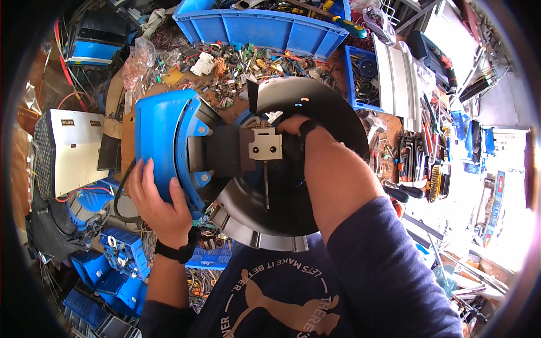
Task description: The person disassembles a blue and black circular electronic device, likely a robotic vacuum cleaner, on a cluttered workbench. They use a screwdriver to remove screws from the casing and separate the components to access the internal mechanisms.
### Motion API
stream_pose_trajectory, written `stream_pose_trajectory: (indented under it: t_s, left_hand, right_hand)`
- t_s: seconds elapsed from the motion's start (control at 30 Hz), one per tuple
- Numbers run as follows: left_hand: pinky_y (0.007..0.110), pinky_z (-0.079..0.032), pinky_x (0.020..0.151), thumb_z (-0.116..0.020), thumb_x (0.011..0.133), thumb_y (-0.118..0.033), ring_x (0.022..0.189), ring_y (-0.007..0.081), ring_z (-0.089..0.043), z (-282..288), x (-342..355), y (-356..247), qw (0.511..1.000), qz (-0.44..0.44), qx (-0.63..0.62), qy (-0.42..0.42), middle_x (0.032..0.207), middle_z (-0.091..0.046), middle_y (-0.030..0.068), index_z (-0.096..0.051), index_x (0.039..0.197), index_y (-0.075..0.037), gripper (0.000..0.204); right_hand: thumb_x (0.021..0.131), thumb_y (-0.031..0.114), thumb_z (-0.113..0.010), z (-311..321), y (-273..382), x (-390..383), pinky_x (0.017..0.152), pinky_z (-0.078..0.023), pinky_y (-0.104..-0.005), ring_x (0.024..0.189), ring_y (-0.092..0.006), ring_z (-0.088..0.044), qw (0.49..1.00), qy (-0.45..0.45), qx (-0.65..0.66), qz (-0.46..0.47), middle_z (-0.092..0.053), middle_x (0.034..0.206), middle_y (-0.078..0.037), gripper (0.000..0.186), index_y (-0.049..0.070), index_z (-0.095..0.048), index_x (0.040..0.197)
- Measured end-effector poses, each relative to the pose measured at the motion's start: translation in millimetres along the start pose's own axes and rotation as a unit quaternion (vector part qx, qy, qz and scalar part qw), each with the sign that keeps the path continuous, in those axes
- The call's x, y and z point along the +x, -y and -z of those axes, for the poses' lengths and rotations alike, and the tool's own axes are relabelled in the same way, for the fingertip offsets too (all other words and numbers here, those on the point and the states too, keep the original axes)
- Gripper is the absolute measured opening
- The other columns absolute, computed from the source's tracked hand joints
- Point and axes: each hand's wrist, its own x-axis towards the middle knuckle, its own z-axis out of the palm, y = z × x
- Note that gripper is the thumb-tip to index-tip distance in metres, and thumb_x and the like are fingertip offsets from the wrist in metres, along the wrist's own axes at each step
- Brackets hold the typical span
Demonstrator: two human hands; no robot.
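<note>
Clutter fills the workshop, and the brown worktop (235, 112) is strewn with small parts, thickest across its middle. Along its far edge I can see a long blue crate (259, 32) of tools. Close to the worktop's near edge, right in front of the person, is a machine with a big dark round shell (341, 107), its hollow facing up. Joined to the left of that shell is a curved blue housing (163, 132). Farther left, beyond the worktop's left edge, stands a cream-fronted box (76, 149). Toward the far right corner sits a smaller blue bin (366, 106), while a wire brush (434, 183) lies among hand tools near the right edge.

Over the blue housing the left hand (160, 203) is spread, fingers laid on its surface rather than curled around it. Reaching down into the shell is the right hand (294, 125), its fingers mostly hidden; I can't tell whether they grasp anything. Just left of it is a pale block (265, 144) with two dark holes, and from its underside extends a thin metal rod (266, 186).
</note>
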Motion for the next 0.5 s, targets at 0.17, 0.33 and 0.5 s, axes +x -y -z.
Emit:
stream_pose_trajectory:
  t_s: [0.17, 0.33, 0.5]
  left_hand:
    - [0.050, -0.034, 0.106, -0.055, 0.095, -0.019, 0.124, 0.0419, -0.047, -1, 3, -2, 1.000, -0.007, -0.002, -0.002, 0.135, -0.051, 0.0240, -0.050, 0.133, 0.003, 0.044]
    - [0.049, -0.034, 0.105, -0.055, 0.095, -0.019, 0.124, 0.0417, -0.047, -1, 1, -1, 1.000, -0.003, 0.001, -0.001, 0.135, -0.051, 0.0240, -0.051, 0.133, 0.003, 0.044]
    - [0.049, -0.034, 0.105, -0.055, 0.095, -0.019, 0.124, 0.0415, -0.047, 0, 2, -2, 1.000, -0.003, 0.001, -0.002, 0.134, -0.051, 0.0238, -0.051, 0.132, 0.003, 0.043]
  right_hand:
    - [0.090, 0.032, -0.057, -26, -20, 16, 0.097, -0.048, -0.0410, 0.109, -0.0320, -0.065, 0.991, -0.117, -0.056, -0.017, -0.068, 0.117, -0.017, 0.039, 0.005, -0.070, 0.116]
    - [0.091, 0.030, -0.056, -6, -5, 6, 0.095, -0.050, -0.0418, 0.108, -0.0346, -0.064, 0.990, -0.028, 0.141, -0.013, -0.067, 0.117, -0.019, 0.037, 0.004, -0.069, 0.114]
    - [0.086, 0.022, -0.060, -9, -12, 4, 0.083, -0.054, -0.0401, 0.096, -0.0308, -0.069, 0.986, -0.149, -0.060, 0.049, -0.070, 0.111, -0.018, 0.033, 0.003, -0.069, 0.110]
